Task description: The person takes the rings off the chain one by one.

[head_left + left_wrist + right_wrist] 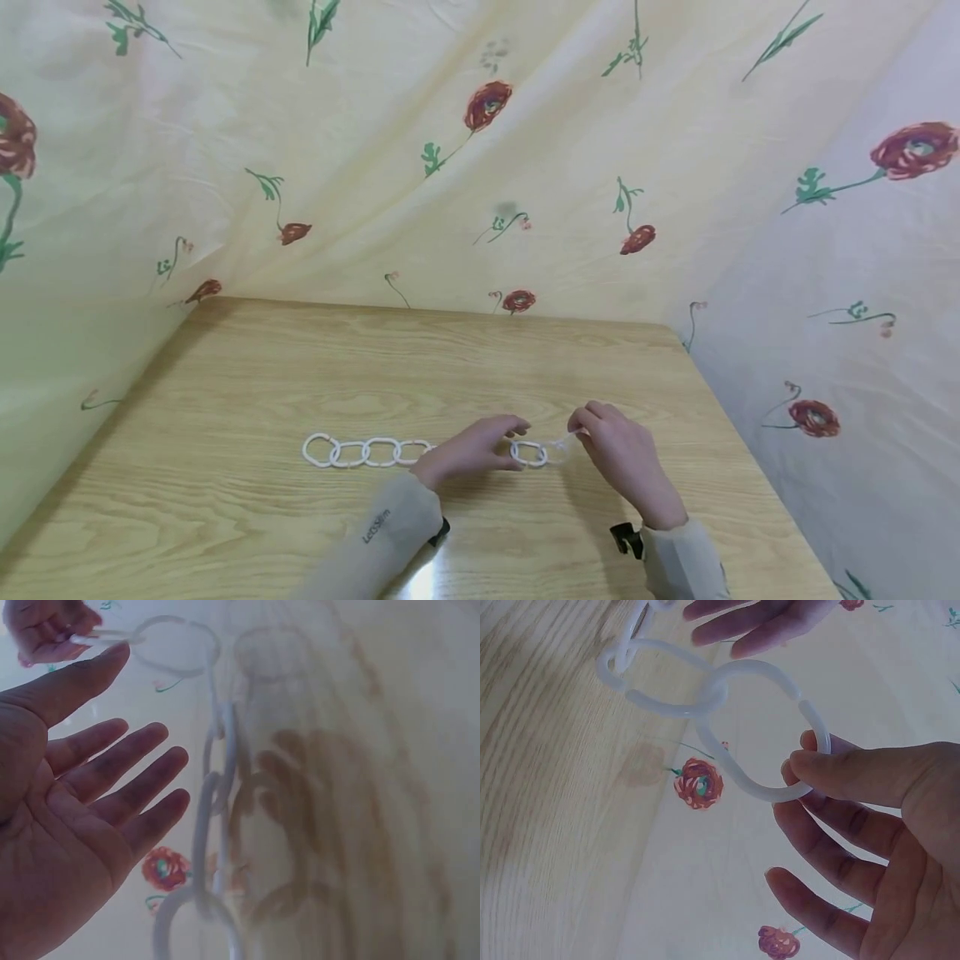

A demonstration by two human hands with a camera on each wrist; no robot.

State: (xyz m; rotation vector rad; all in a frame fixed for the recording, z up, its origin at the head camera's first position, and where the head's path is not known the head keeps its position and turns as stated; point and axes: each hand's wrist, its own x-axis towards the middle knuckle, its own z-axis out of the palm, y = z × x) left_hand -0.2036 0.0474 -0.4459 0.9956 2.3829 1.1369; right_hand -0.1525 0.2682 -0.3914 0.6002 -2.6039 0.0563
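A chain of white plastic links (382, 439) stretches from left to right across the wooden table. My right hand (618, 454) pinches the chain's right end link (742, 781) between thumb and fingertips, raising it over the tabletop. A small gap shows in that link's rim in the right wrist view. My left hand (476, 450) is over the middle of the chain and hides some links from the head view. Its fingers are spread and relaxed, beside the hanging links (201, 844) in the left wrist view, holding nothing.
The wooden table (300, 533) has a cream cloth (360, 150) with red flowers behind it and at both sides. A dark strap piece (627, 540) sits at my right wrist. The left links of the chain lie flat on the tabletop.
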